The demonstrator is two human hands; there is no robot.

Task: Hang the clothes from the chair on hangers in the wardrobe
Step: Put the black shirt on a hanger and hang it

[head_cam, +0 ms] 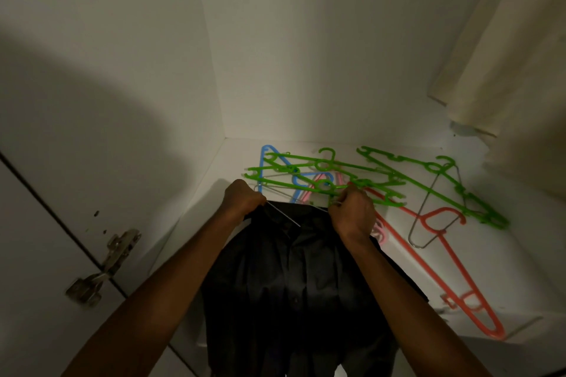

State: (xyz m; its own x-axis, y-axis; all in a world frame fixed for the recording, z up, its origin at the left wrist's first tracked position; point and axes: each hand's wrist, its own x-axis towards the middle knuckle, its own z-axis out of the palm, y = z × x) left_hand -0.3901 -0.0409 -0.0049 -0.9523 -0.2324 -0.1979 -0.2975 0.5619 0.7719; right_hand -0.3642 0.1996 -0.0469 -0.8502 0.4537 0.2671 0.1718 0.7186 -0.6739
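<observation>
We see the L hand (243, 197) curled on the collar edge of the dark shirt (294, 278) w/ a thin wire hanger (283, 214) running diagonally. Shirt hangs collar-up, long axis vertical, at wardrobe shelf (505, 269) front. R hand (352, 213) pinches the collar beside the green hangers (324, 174). No readable writing.

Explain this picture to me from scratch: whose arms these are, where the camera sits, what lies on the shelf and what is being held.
There is no machine here. A person wears a camera on the head, so you look down along their own arms into a white wardrobe. On its shelf lie plastic hangers: green, blue and orange, plus a bare wire one. The left hand and right hand each grip the top of a dark shirt, apparently fitting it onto a thin wire hanger.
</observation>
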